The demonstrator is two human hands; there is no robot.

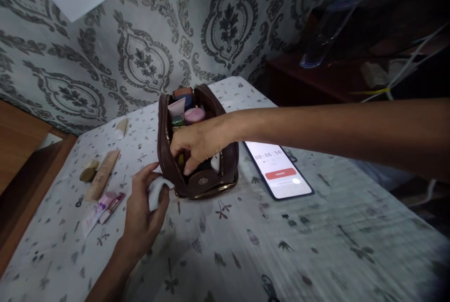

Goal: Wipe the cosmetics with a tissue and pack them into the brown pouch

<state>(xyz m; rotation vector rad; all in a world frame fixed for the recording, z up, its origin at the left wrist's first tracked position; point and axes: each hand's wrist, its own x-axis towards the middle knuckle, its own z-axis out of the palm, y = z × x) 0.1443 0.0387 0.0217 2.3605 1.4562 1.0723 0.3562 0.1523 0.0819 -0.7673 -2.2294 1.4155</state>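
Observation:
A dark brown zippered toiletry bag (230, 166) stands unzipped on the patterned cloth, packed with small cosmetics. My right hand (198, 142) reaches down into it, thumb and forefinger apart; the other fingertips are hidden inside. Around that hand I see a pink round item (194, 115), a pale pink tube (176, 107), a green-capped item (178, 120) and a white item (215, 163). Just outside the bag's near left corner, my left hand (144, 208) is closed around a crumpled white tissue (156, 192), its fingertips close to the bag's side.
Right of the bag lies a phone (281, 170) with a running timer. On the left are a beige tube (101, 175), a pink-and-white tube (98, 210), a small lip-gloss-like tube (111, 208), a cream tube (121, 128) and small round items (88, 171). A clear bottle (325, 32) stands at back right.

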